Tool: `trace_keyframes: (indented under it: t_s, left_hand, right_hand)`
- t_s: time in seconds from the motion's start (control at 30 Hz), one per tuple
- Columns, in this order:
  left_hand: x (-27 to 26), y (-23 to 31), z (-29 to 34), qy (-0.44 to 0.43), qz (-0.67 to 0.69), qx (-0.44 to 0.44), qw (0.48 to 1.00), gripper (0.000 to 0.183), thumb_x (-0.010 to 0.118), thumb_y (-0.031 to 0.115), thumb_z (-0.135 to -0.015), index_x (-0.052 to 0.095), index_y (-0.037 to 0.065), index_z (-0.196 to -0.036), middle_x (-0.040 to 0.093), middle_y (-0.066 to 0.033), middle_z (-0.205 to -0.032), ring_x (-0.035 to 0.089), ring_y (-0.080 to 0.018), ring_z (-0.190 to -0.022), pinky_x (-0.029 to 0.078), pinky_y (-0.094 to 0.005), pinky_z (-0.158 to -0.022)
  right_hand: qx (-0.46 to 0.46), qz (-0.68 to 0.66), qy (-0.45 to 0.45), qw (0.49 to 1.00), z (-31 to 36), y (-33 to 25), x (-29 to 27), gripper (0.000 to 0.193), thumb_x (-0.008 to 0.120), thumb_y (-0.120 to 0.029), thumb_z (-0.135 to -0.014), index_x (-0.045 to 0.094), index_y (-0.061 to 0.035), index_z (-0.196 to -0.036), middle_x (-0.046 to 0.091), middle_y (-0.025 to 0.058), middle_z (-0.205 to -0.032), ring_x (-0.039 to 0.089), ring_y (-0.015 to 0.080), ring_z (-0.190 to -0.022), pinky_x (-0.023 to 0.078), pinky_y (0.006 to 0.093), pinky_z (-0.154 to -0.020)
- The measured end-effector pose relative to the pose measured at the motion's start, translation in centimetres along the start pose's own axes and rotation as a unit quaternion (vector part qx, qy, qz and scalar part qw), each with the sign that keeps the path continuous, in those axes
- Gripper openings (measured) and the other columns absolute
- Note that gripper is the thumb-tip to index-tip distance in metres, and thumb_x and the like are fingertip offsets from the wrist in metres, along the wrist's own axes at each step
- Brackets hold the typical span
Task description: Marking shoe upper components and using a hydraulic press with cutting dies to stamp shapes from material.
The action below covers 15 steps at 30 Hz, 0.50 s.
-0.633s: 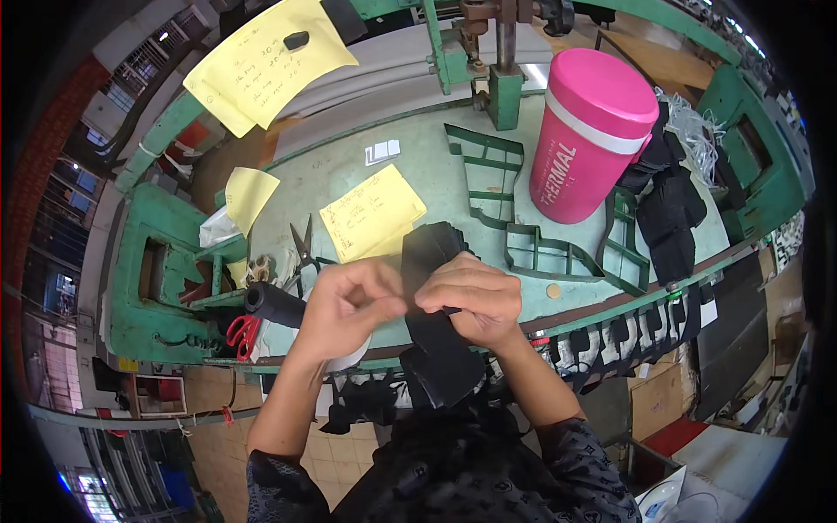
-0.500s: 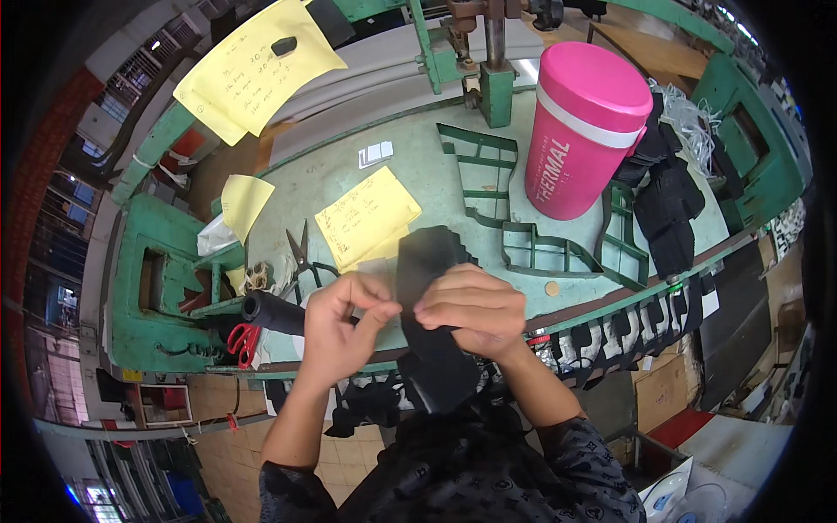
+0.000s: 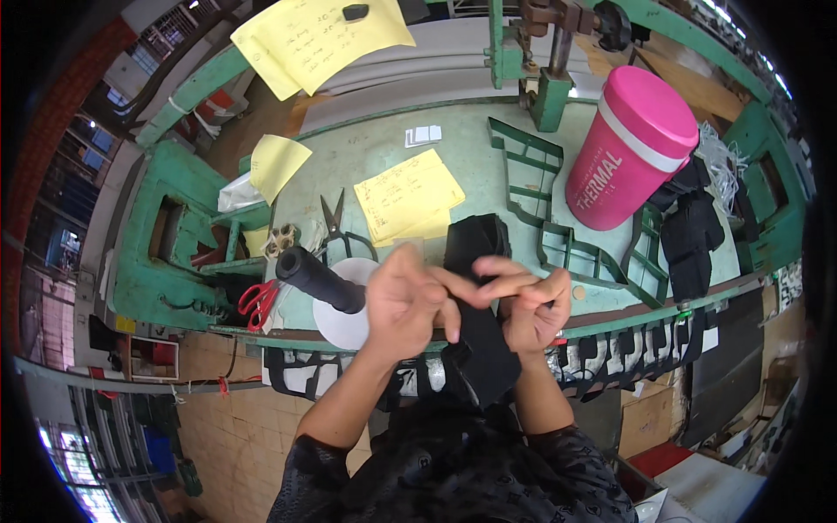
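My left hand [image 3: 408, 301] hovers over the table's near edge, palm partly turned up, fingers apart and somewhat blurred. Close by, my right hand [image 3: 534, 305] has its fingers bent inward; whatever may be between them is too small to make out. The fingertips of both hands nearly meet. Beneath them, pieces of black material [image 3: 490, 353] hang over the edge toward my lap, and a black stack [image 3: 476, 237] shows just beyond on the table. Left of my left hand, a black hollow-ended roll [image 3: 318, 277] leans over a white disc [image 3: 342, 324].
Black-handled scissors [image 3: 336, 218], red-handled scissors [image 3: 258, 305] and yellow written sheets [image 3: 410, 193] lie at left and centre. Green metal cutting dies [image 3: 527, 170] and a pink thermal jug [image 3: 623, 157] stand at right. Green machine frame [image 3: 183, 235] flanks the table [image 3: 340, 139].
My right hand has let go of the black piece, which now lies under my hands. My left fingers have spread toward the right hand. The view has shifted, and the white disc now shows.
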<state>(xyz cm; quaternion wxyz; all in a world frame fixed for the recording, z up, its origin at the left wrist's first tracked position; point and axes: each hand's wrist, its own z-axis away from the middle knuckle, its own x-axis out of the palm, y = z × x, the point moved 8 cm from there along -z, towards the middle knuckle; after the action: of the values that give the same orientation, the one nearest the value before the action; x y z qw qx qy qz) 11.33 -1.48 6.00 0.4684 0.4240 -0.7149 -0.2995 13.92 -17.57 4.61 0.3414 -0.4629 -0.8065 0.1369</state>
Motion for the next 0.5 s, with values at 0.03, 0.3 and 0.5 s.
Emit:
trace_keyframes:
  t_s: [0.03,0.3,0.5]
  left_hand:
    - [0.1,-0.6,-0.1,0.0,-0.009,-0.018,1.0,0.029,0.063,0.02,-0.11,0.037,0.01,-0.1,0.071,-0.0219,-0.082,0.058,-0.0128,-0.053,0.047,-0.0248,-0.05]
    - [-4.2,2.4,0.0,0.083,-0.14,-0.017,0.987,0.029,0.062,0.005,-0.108,0.037,0.01,-0.095,0.044,0.0025,-0.066,0.037,-0.0048,-0.058,0.03,-0.0247,-0.051]
    - [-2.4,2.9,-1.1,0.053,-0.158,0.042,0.985,0.028,0.064,0.007,-0.107,0.038,0.009,-0.096,0.051,-0.0014,-0.066,0.045,-0.0057,-0.058,0.034,-0.0232,-0.052]
  right_hand:
    - [-0.006,-0.028,-0.067,0.997,-0.1,-0.1,0.8,0.013,0.054,-0.014,-0.112,0.044,-0.006,-0.108,0.076,0.0235,-0.09,0.077,0.0379,-0.099,0.055,0.0461,-0.093]
    - [0.024,0.056,0.003,0.998,-1.4,-3.1,-5.2,0.005,0.052,-0.003,-0.111,0.047,-0.004,-0.112,0.05,0.004,-0.064,0.047,0.0129,-0.061,0.052,0.0321,-0.075]
    - [0.017,0.137,-0.155,0.978,-3.0,-4.0,-2.3,0.023,0.059,0.016,-0.09,0.06,-0.0037,-0.101,0.073,0.0164,-0.088,0.07,0.0218,-0.075,0.058,0.0393,-0.077]
